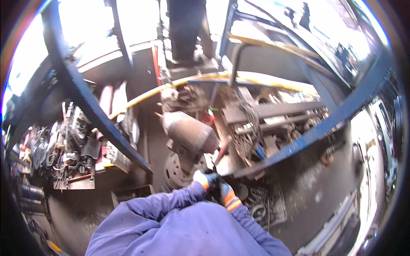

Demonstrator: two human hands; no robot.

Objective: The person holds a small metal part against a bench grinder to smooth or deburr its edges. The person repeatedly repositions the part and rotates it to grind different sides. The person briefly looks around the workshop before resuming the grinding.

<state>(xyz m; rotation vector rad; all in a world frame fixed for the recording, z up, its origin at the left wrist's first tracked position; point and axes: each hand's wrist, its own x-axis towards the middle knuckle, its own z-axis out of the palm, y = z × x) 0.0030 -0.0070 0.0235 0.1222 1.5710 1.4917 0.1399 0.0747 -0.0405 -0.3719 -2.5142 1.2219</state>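
Observation:
My two gloved hands are close together in front of my chest, at the lower middle of the head view. My left hand (205,177) has a pale patch and an orange cuff band. My right hand (222,188) wears a dark and blue glove with an orange-striped cuff. The hands meet or overlap at a dark patch, and blur hides the fingers and anything between them. Just beyond them stands a large rusty, rounded metal body (188,133). Beneath it is a round metal base with holes (174,171), near my left hand.
A blue metal frame bar (294,143) slants across on the right, and another blue post (92,102) on the left. A yellow rail (149,97) curves behind. Cluttered metal scrap (252,121) lies at right; tools and parts (72,149) fill a bench at left.

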